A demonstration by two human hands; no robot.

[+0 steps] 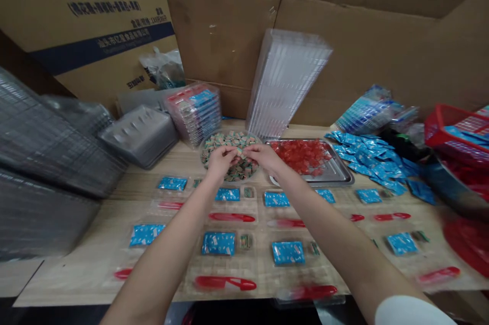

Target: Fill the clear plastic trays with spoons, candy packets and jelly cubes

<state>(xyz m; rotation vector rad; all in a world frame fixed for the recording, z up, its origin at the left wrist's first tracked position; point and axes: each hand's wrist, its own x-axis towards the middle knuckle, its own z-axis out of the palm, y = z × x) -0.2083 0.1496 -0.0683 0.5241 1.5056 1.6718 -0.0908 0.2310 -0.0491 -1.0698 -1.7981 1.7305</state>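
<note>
In the head view, we see our left hand (222, 161) and right hand (263, 157) meeting over a round clear bowl (201, 154) heaped with small multicoloured candies (229, 139). Both hands are bare, with the fingers curled inward and the fingertips close together just above the pile. Whether either hand is closed on a candy we cannot tell, because the fingers hide what lies between them.

Just right of the bowl sits a metal tray (344, 174) of red candies (300, 157). Nearer us, the tabletop (95, 243) carries rows of clear packing trays (229, 269), most with a blue sachet (218, 243) and a red plastic utensil (231, 217), and some with a small striped packet (245, 241). The nearest items are blurred.

Farther right, loose blue sachets (367, 159) lie in a heap beside a red basket (454, 126). Behind the bowl stand a tall stack of clear trays (284, 80) and a smaller stack holding blue and red packets (194, 113). Grey stacked trays (49, 136) rise at the left, and cardboard (221, 34) walls off the back.
</note>
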